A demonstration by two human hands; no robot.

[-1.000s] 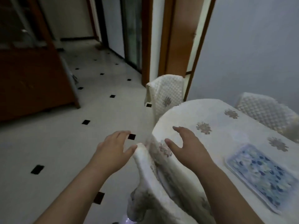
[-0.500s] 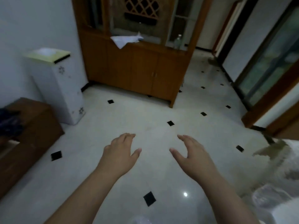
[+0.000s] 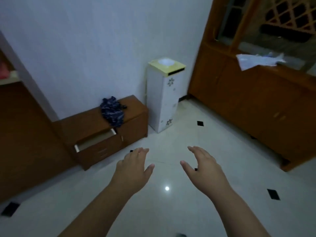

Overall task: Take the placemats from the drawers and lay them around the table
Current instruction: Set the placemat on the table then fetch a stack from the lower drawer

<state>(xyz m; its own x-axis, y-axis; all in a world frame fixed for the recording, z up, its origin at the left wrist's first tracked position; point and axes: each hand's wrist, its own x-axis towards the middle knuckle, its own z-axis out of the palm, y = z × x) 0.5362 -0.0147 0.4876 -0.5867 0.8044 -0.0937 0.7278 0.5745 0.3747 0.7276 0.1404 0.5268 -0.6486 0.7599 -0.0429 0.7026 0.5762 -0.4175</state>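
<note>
Floor-level drawer (image 3: 95, 140) open beyond fingers (image 3: 142, 151).

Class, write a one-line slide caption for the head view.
Both bare hands, left and right, open above white tiled floor, facing low brown wooden cabinet's open drawer.

Two hands (image 3: 135, 170), one open drawer (image 3: 97, 142), perhaps one crumpled cloth (image 3: 112, 111).

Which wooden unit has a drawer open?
The low cabinet against the wall, with dark blue cloth on top. Its drawer is pulled out; the tall cabinet on the right shows only closed doors.
</note>
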